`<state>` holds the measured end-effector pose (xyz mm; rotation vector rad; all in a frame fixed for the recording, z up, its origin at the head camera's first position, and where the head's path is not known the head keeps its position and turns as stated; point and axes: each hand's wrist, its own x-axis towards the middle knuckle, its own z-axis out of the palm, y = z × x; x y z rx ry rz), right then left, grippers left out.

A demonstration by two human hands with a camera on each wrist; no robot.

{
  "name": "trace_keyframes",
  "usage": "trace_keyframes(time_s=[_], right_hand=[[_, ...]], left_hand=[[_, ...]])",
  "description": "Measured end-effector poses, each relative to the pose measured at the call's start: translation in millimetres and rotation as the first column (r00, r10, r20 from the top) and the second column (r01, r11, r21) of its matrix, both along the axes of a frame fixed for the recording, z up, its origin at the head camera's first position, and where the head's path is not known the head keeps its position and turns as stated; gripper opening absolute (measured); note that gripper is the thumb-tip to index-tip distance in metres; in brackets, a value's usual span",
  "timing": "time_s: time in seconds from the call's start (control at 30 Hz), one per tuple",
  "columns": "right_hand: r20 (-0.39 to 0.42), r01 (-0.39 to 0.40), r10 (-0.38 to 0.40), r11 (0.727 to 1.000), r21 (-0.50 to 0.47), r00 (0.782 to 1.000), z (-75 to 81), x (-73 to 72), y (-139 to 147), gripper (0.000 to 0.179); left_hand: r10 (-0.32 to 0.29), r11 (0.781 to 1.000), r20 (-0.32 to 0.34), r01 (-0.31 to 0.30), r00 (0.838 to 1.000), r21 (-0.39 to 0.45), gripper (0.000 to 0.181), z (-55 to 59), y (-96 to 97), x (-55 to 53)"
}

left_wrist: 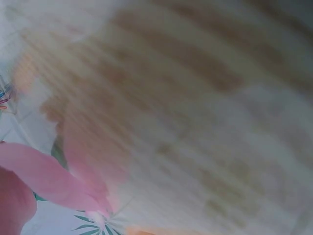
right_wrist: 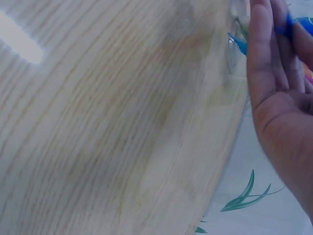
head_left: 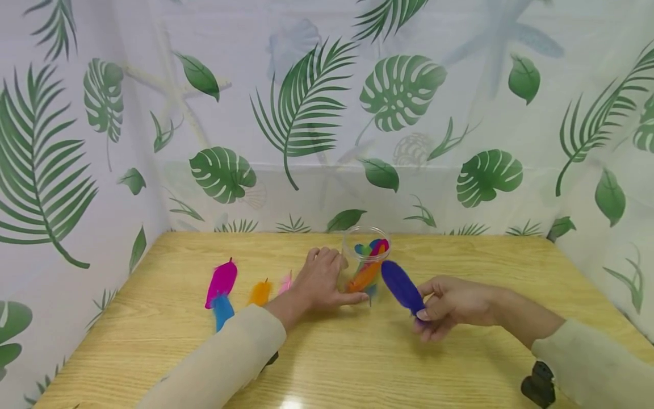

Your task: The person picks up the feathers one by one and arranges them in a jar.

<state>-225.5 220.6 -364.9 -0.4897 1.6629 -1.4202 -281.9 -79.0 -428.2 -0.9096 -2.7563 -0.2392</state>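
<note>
– "Left grip: where, and on what?"

– "Just left of the clear jar, fingers bent round its left side, thumb across its near wall. How firmly, impossible to tell."

– "And inside the jar?"

– "Mixed feathers, leaning and overlapping."

– "Then the right grip?"

– "Right of the jar, narrow, with the purple feather pinched by its lower end, broad tip slanting up beside the jar's rim."

– "How to handle it?"

– "As something very light, probably: soft and bendy in the vane, stiffer along the shaft, easily ruffled. Best pinched lightly at the quill end, clear of the fringe. Apt to drift if dropped."

– "Hard to make out?"

– "Left of the jar, on the tabletop, orange feather and pink feather, both partly behind the left arm. Inside the jar, too tangled to count. Right of it, quill tip lost under fingers. Left wrist view, mostly blur; right wrist view, feather cut off at the edge."
</note>
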Motion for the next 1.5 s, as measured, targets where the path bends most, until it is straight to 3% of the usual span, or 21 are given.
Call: trace_keyframes(time_s=[0.2,0.43,0.53,0.67,0.83,1.03,1.3,1.5], right_hand=[[0.024,0.019,-0.017,0.996,-0.083,1.000,10.8,-2.2,-1.4,0.012],[-0.031,0.193,-0.201,0.965,-0.176,0.979,37.7,-10.9,-10.1,0.013],[-0.050,0.294,-0.313,0.928,-0.230,0.948,51.9,-15.9,-17.0,0.015],[-0.060,0.433,-0.468,0.854,-0.290,0.882,66.2,-23.0,-29.0,0.016],[-0.067,0.536,-0.578,0.789,-0.300,0.813,75.7,-28.8,-44.5,0.025],[-0.088,0.590,-0.638,0.749,-0.301,0.765,79.9,-29.6,-62.5,0.028],[-0.207,0.636,-0.690,0.721,-0.275,0.693,78.1,-34.8,-78.1,0.025],[-0.288,0.690,-0.723,0.688,-0.223,0.628,78.8,-36.6,-84.2,0.043]], left_hand=[[-0.005,1.000,0.002,0.005,1.000,0.008,0.082,0.5,-0.3,-0.5],[-0.001,1.000,0.014,0.001,1.000,0.004,0.084,1.7,0.0,-0.5],[0.001,1.000,0.024,-0.001,1.000,0.007,0.083,1.8,-0.3,-0.1],[0.003,1.000,0.023,-0.003,1.000,0.007,0.083,1.3,-1.1,0.3],[0.001,1.000,0.019,-0.001,1.000,0.005,0.082,0.4,-0.9,-0.5],[0.007,1.000,0.010,-0.007,1.000,-0.006,0.084,0.5,0.0,-0.5],[0.014,1.000,0.027,-0.014,1.000,-0.001,0.085,0.7,0.6,0.1],[0.011,1.000,0.033,-0.011,0.999,0.003,0.085,1.7,-0.6,0.8]])
